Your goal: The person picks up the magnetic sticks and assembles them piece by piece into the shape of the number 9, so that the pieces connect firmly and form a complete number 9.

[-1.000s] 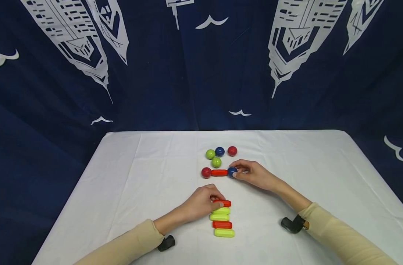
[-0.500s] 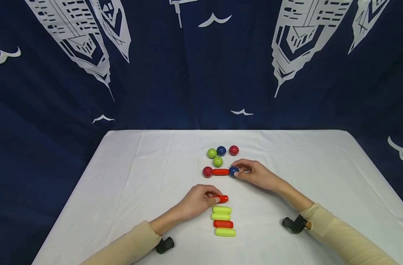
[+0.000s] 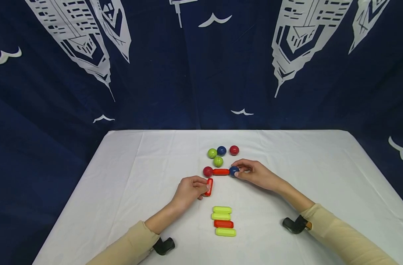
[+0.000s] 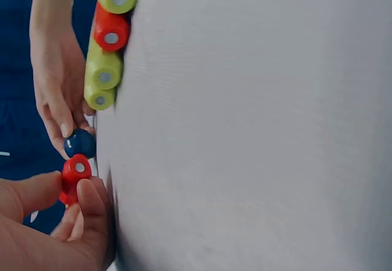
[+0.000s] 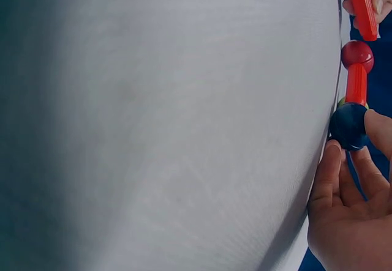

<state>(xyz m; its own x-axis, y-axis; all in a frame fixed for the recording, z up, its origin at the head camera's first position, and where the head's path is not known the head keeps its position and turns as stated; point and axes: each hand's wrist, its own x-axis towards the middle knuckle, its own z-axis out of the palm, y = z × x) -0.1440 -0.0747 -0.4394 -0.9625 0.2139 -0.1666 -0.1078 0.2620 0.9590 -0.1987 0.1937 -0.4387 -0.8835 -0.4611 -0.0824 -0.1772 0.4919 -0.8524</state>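
Note:
My left hand (image 3: 189,193) pinches a red rod (image 3: 209,187) between thumb and fingers, its far end close to a red ball (image 3: 207,171). In the left wrist view a round grey metal disc shows on the end of that rod (image 4: 76,170). A second red rod (image 3: 220,172) lies crosswise between the red ball and a blue ball (image 3: 233,171), in line with both. My right hand (image 3: 257,175) pinches the blue ball; in the right wrist view the thumb and fingers lie around the ball (image 5: 349,126).
Behind the joined pieces lie two green balls (image 3: 218,161), another blue ball (image 3: 221,151) and another red ball (image 3: 234,150). Nearer me, yellow-green rods (image 3: 222,209) and a red rod (image 3: 223,223) form a column on the white tablecloth (image 3: 148,165). A dark blue curtain (image 3: 155,92) hangs behind.
My left hand has lifted the red rod off the head of the column, carried it forward and left, and turned it from crosswise to lengthwise. My right hand stays on the blue ball.

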